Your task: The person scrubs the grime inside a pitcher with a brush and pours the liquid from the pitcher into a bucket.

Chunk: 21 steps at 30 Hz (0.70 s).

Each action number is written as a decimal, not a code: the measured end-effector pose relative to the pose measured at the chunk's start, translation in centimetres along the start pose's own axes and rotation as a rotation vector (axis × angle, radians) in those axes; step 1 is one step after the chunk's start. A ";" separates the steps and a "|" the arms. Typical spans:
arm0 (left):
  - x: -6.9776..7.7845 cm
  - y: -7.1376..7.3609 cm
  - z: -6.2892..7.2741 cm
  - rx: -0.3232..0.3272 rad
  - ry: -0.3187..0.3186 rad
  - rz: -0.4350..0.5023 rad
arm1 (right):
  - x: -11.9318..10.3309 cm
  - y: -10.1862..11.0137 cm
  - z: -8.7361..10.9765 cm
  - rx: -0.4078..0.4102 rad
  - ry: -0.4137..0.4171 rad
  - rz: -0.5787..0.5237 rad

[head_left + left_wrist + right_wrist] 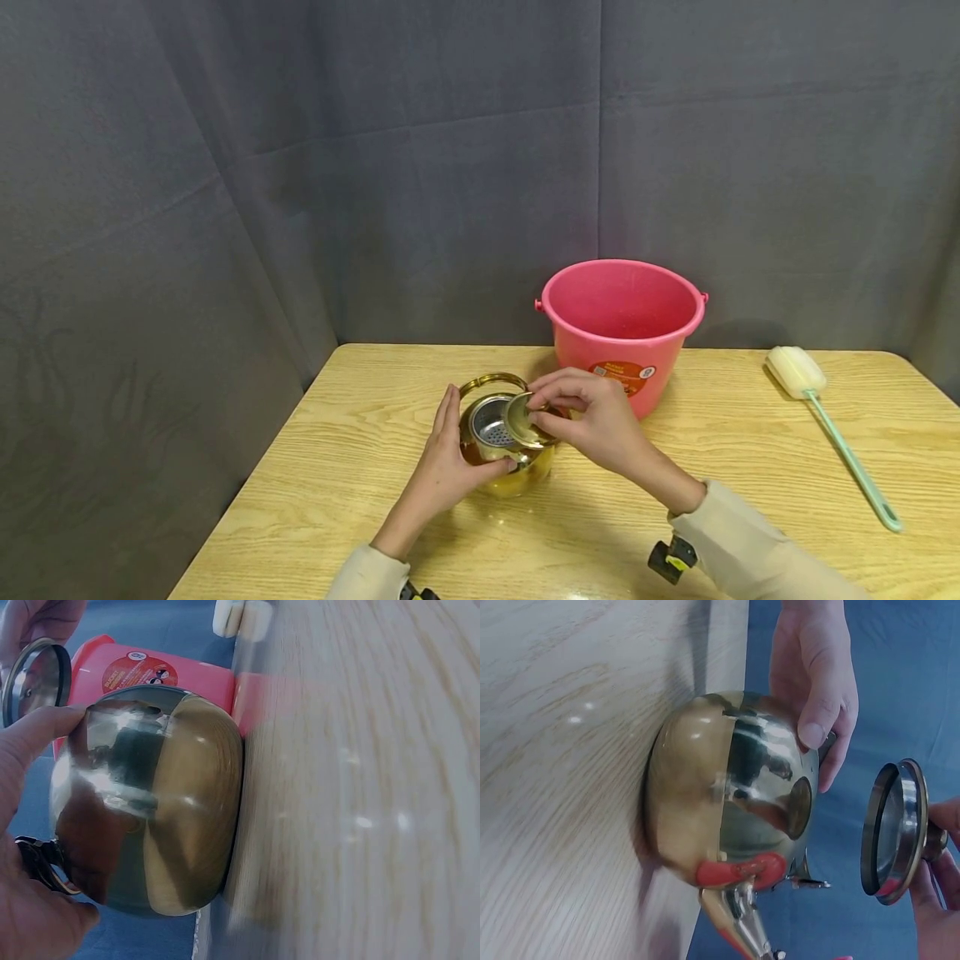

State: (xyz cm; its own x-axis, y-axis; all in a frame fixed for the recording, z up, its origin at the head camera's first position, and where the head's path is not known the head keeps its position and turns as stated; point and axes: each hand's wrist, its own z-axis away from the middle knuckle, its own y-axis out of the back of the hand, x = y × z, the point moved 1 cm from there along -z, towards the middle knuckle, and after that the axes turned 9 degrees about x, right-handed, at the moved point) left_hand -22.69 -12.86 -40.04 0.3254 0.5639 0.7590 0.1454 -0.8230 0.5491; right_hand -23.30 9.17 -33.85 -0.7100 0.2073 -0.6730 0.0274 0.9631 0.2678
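A shiny gold teapot (525, 479) stands upright on the table, its mouth uncovered and a perforated metal strainer (493, 432) showing inside. My left hand (444, 468) holds the pot's side, thumb on the front of the body and fingers by the arched handle (491, 378). Between thumb and fingers, my right hand (600, 421) pinches the lid (517, 423) by its knob. That lid is tilted beside the mouth; the right wrist view shows the lid (906, 832) apart from the pot. The spout (739, 915) also appears there.
A pink bucket (622, 321) with an orange label stands behind the teapot, near the table's back edge. Toward the right lies a sponge brush (798, 372) with a long pale green handle. Grey cloth (465, 208) hangs behind the wooden table (330, 467).
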 end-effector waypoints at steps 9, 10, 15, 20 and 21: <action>-0.1 -0.1 0.1 0.012 -0.002 -0.009 | 0.6 1.5 1.0 0.002 -0.001 0.036; -0.2 -0.1 0.1 0.013 -0.002 -0.009 | 0.6 1.7 1.0 0.002 -0.001 0.040; -0.2 -0.1 0.0 0.025 -0.005 -0.015 | 1.0 2.5 1.3 0.010 -0.016 0.052; -0.2 -0.2 0.0 0.028 -0.007 -0.019 | 1.1 2.9 1.6 0.025 -0.036 0.054; -0.2 -0.2 0.0 0.029 -0.008 -0.018 | 1.1 3.0 1.7 0.028 -0.039 0.054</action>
State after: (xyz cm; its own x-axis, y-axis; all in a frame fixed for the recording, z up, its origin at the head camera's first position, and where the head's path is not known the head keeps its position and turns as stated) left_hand -22.76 -12.83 -40.30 0.3302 0.5780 0.7462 0.1779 -0.8145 0.5522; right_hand -22.86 12.55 -34.98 -0.6787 0.2656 -0.6847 0.0857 0.9546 0.2854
